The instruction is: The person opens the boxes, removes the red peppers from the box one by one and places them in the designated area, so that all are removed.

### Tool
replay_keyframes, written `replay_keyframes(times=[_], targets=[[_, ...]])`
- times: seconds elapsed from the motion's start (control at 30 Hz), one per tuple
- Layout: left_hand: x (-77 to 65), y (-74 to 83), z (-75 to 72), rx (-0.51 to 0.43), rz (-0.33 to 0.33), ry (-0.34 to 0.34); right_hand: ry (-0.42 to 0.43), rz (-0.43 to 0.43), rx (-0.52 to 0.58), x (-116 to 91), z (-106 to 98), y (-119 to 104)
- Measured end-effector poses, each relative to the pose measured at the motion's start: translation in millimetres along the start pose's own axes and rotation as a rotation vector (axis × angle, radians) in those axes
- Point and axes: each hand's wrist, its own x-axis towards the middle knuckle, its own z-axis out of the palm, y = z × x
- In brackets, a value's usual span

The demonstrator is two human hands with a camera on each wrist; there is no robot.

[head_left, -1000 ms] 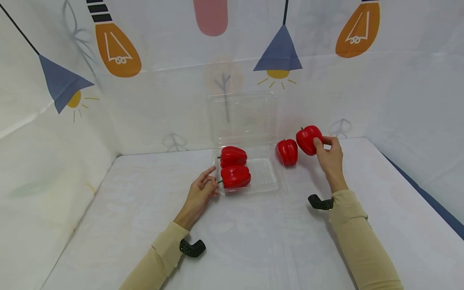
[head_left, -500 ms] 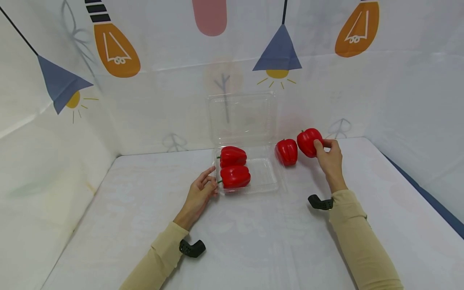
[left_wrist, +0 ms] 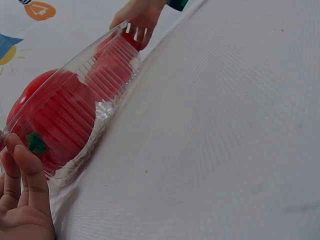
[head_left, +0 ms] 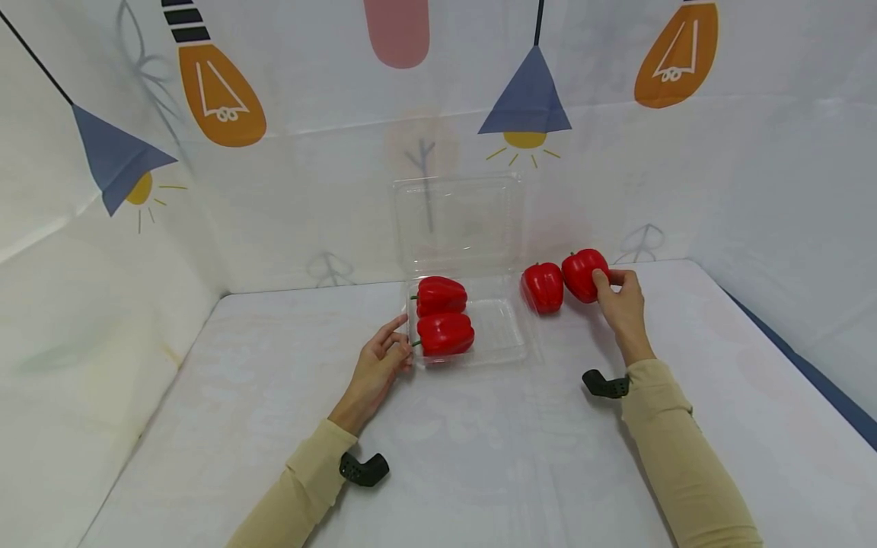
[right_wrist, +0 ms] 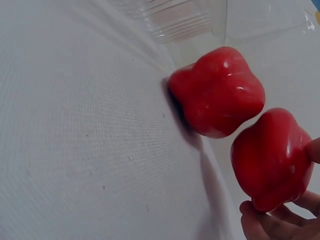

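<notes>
My right hand point(head_left: 623, 304) grips a red bell pepper point(head_left: 582, 274) with thumb and fingers, low at the back of the table. In the right wrist view, the held pepper point(right_wrist: 272, 157) is close beside another red bell pepper point(right_wrist: 217, 92). That second pepper point(head_left: 543, 288) lies just right of a clear plastic clamshell container point(head_left: 503, 335). Two more bell peppers, a rear one point(head_left: 441, 295) and a front one point(head_left: 445, 335), lie on their sides in its left part. My left hand point(head_left: 377, 369) holds the container's left rim by its fingertips, near a green stem point(left_wrist: 36, 143).
The container's clear lid point(head_left: 459, 224) stands raised against the patterned cloth backdrop point(head_left: 308, 183). A white cloth covers the table point(head_left: 466, 457). Black wrist cameras are worn on the left arm point(head_left: 363, 469) and the right arm point(head_left: 606, 383).
My right hand has lowered its bell pepper slightly toward the table, beside the loose pepper. The left hand and the container have stayed in place.
</notes>
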Motion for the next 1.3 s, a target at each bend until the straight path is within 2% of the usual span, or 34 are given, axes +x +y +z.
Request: replay_keyframes(times=[0.63, 1.3], targets=[[0.3, -0.4, -1.3, 0.004, 0.004, -0.003, -0.077, 0.042, -0.039, 3.6, 2.6, 10.2], [-0.5, 2.0, 1.5, -0.006, -0.013, 0.007, -0.079, 0.038, -0.097, 4.9, 3.8, 18.8]])
